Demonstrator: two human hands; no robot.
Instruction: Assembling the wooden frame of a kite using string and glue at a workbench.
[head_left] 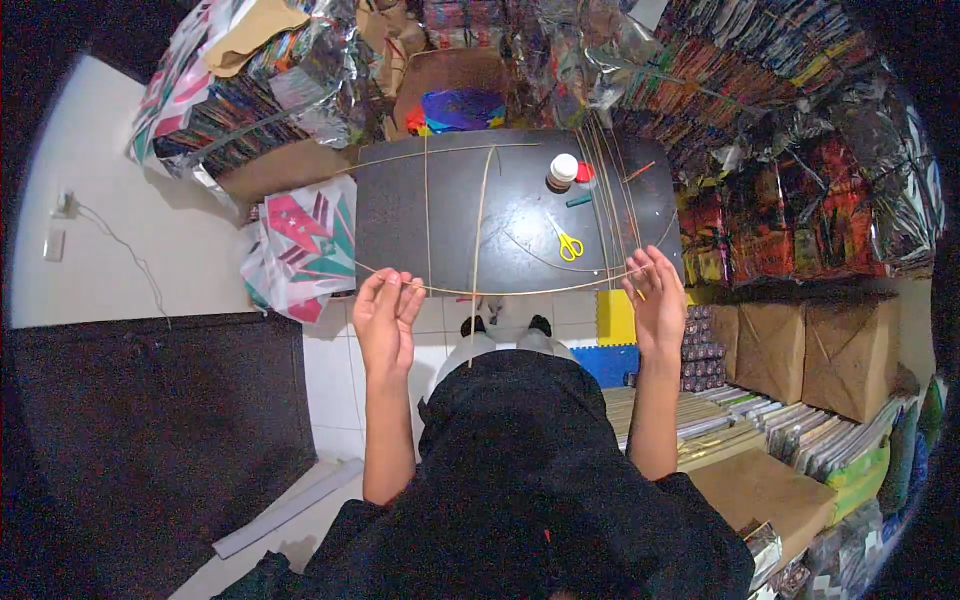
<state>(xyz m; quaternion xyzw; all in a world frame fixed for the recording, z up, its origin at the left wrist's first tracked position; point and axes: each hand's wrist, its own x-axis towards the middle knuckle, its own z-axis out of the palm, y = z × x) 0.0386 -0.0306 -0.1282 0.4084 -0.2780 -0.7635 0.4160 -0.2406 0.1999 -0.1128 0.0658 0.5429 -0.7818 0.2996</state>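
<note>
A long, thin tan strip, like split bamboo or cane (520, 293), runs in a shallow downward curve between my two hands, over the near edge of the dark table (395, 225). My left hand (386, 315) pinches it near its left end, the tip poking out past the fingers. At the other side my right hand (658, 305) grips it between thumb and fingertips, palm turned inward. Another tan strip (478, 230) crosses under the held one, from the tabletop toward my lap. Yellow-handled scissors (570, 246) lie on the table, left of my right hand.
Several thin strips (607, 200) lie along the table's right side. Nearby are a white-lidded bottle (563, 170), a red object (585, 173) and a small green piece (579, 201). Stacked packages (740, 60) and brown boxes (850, 350) crowd the right; a patterned plastic bag (300, 245) sits left.
</note>
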